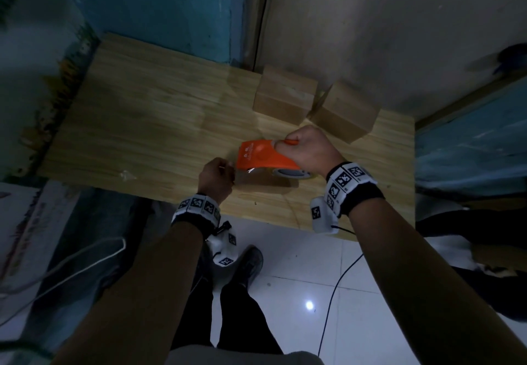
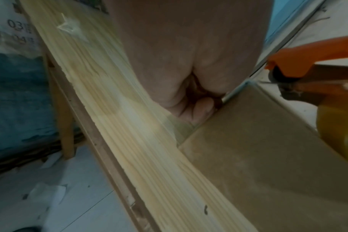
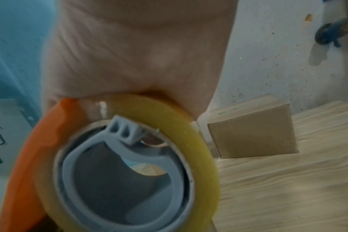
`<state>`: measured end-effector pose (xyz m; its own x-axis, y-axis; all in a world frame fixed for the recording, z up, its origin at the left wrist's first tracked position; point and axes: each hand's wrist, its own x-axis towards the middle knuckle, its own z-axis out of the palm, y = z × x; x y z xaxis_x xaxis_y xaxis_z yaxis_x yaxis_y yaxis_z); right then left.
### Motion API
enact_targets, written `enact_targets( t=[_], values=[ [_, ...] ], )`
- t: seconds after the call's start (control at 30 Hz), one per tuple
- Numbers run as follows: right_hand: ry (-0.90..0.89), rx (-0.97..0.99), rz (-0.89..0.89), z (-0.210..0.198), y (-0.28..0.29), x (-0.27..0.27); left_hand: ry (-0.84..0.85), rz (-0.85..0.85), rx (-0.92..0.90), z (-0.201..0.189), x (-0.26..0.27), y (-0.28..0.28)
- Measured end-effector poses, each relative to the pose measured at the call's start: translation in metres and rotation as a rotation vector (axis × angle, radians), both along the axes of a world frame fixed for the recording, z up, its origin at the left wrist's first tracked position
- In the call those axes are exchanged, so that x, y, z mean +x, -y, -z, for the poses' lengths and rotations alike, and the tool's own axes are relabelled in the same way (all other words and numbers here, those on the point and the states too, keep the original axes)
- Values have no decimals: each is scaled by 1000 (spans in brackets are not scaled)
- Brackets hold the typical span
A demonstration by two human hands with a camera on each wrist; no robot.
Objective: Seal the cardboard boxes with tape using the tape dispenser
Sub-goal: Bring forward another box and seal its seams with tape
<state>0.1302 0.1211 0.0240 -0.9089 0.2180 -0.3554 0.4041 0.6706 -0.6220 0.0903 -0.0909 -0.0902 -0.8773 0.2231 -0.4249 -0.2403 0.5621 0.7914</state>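
My right hand [image 1: 305,148] grips the handle of the orange tape dispenser [image 1: 259,155], whose yellowish tape roll [image 3: 169,125] sits just under the palm. The dispenser lies low over a cardboard box [image 2: 258,157] near the table's front edge, and in the head view it hides most of that box. At the dispenser's left end my left hand [image 1: 218,175] has curled fingers [image 2: 201,108] at the box's top edge, pinching the tape end there. Two more cardboard boxes [image 1: 285,98] [image 1: 345,111] stand closed at the back right by the wall.
The wooden table [image 1: 142,108] stands against a blue and white wall. A crumpled scrap of tape [image 1: 127,175] lies near its front left. Below are a white tiled floor, a black cable [image 1: 339,279] and my shoe [image 1: 251,265]. Bags stand to the left.
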Motion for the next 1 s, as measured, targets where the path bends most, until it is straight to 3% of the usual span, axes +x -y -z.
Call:
enact_targets(
  t=[0.17, 0.33, 0.5, 0.73, 1.0],
  values=[
    [-17, -10, 11, 2, 1, 3, -50, -46, -9, -2, 7, -3],
    [-38, -40, 46, 1, -1, 7, -274, -118, -40, -16, 8, 5],
    [-59, -106, 102, 0, -5, 11, -354, -103, 8, -26, -5, 6],
    [-51, -77, 97, 0, -2, 10, -140, -80, 5, -3, -3, -3],
    [-28, -74, 82, 1, -2, 5, -107, -98, 65, -5, -12, 11]
  ],
)
